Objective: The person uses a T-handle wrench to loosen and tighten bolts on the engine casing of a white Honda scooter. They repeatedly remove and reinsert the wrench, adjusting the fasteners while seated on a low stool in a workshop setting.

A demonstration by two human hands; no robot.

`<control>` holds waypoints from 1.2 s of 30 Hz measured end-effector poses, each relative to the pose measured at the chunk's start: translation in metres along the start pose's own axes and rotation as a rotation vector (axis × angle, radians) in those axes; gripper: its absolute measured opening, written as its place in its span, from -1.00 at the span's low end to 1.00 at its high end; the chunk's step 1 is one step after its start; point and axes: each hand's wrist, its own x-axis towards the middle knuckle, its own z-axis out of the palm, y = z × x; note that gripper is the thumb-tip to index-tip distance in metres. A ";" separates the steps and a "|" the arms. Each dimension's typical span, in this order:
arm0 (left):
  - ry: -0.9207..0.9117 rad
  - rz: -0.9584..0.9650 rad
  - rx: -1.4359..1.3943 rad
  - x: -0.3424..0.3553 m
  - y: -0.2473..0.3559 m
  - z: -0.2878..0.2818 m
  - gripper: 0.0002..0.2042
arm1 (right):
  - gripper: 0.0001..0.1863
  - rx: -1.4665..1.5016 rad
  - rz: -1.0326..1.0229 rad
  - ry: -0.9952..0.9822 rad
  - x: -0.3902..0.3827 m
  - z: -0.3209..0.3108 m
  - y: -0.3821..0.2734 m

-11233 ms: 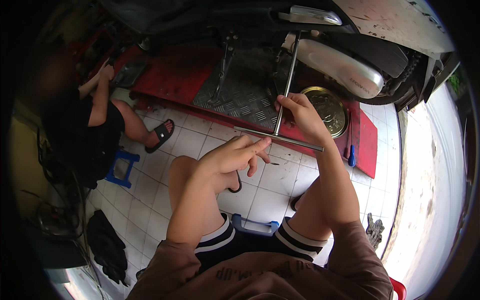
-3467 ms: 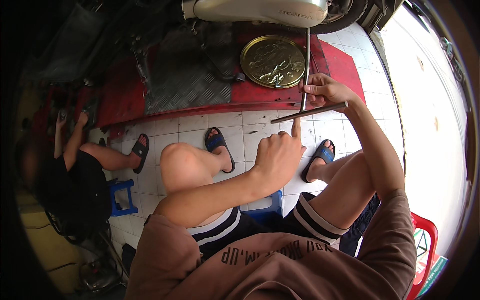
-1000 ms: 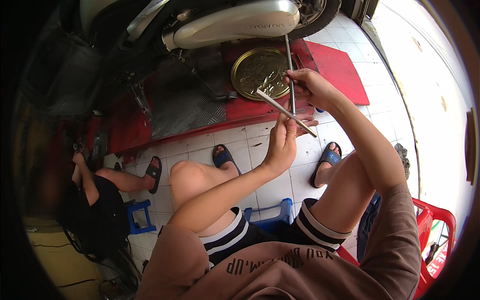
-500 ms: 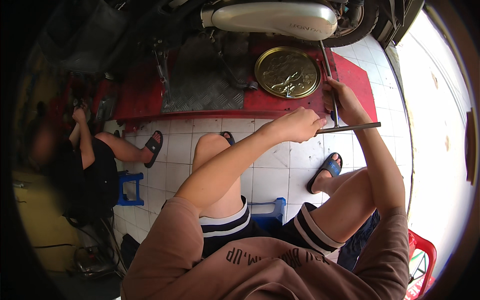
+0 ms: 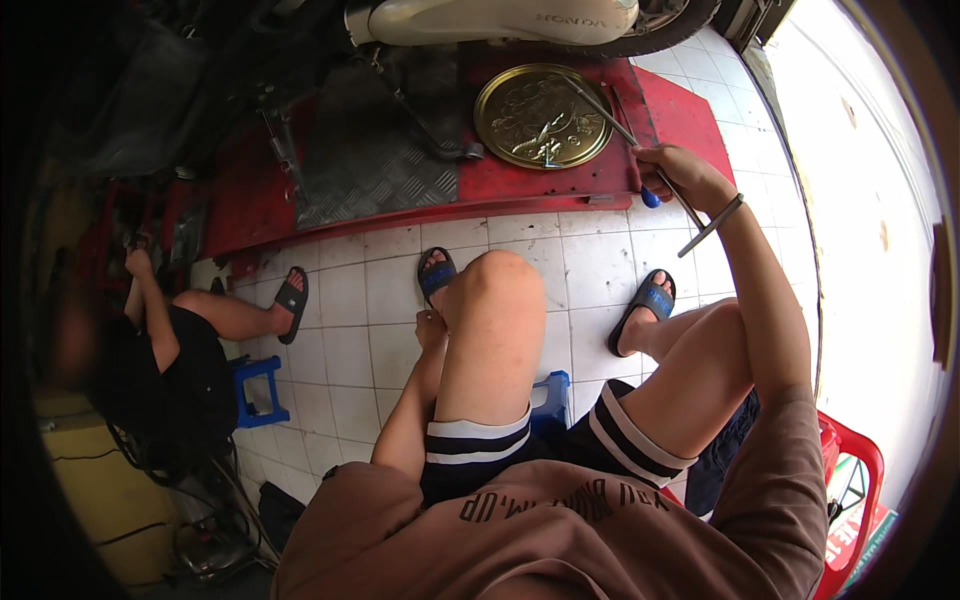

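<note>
My right hand [image 5: 685, 178] is closed around the shaft of a metal T-handle wrench [image 5: 690, 212]. Its crossbar lies over my right wrist, and the shaft's far end reaches above a round gold tray [image 5: 490, 130]. A blue handle [image 5: 651, 198] also pokes out below that same hand. Small shiny metal parts [image 5: 550, 140] lie in the tray, too small to name. Down beside my left shin, my left hand [image 5: 430, 332] has its fingers curled in; the leg covers part of it, and anything inside is hidden.
A motorbike with a silver cover [image 5: 500, 22] stands on a red platform [image 5: 390, 215] with a dark tread plate. At left, another person [image 5: 170, 340] sits by a blue stool [image 5: 262, 390]. A red chair [image 5: 850, 460] is at lower right, near a bright white wall.
My left hand has left the wrench's crossbar and dropped beside my left shin. The wrench's tip has come away from under the silver cover and tilted left over the tray.
</note>
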 end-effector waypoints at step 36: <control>-0.689 0.158 -1.095 0.053 0.398 -0.157 -0.90 | -0.72 -0.792 -0.262 0.405 -0.025 -0.033 0.010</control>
